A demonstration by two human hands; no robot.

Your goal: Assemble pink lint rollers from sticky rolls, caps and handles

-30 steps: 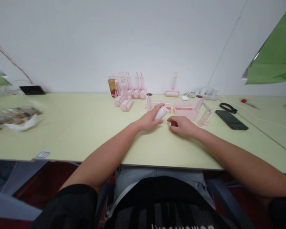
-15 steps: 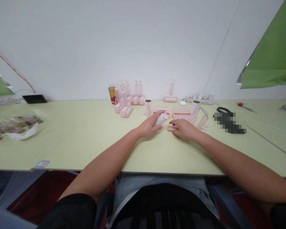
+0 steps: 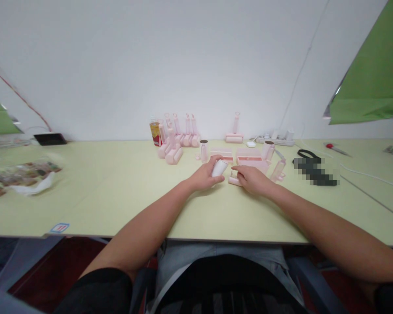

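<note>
The left hand (image 3: 204,176) is resting on the pale green tabletop (image 3: 118,187) with its fingers curling closed around a white roll (image 3: 220,167), which is lying tilted in the grip, its far end pointing up and away from the person; the right hand (image 3: 253,179) is lying palm down just beside it, fingers bending over a small pink piece (image 3: 233,180) and touching it; whether the hand is actually gripping that piece I cannot tell, since the fingers are covering most of it. The two hands are sitting close together near the middle of the tabletop, not touching.

Just behind them, two flat pink cases (image 3: 249,155) are lying side by side; an upright roll with a dark core (image 3: 204,151) is standing to their left and another (image 3: 267,150) to their right; a pink handle (image 3: 278,169) is leaning near the right hand. Farther back, a cluster of pink lint rollers (image 3: 178,138) is standing by the wall beside a drink carton (image 3: 155,132), and a single lint roller (image 3: 235,131) is standing apart from them. A power strip (image 3: 275,140) is lying along the wall; a pixelated dark object (image 3: 316,172) is lying well to the right; a crinkled bag (image 3: 19,174) is lying far to the left.
</note>
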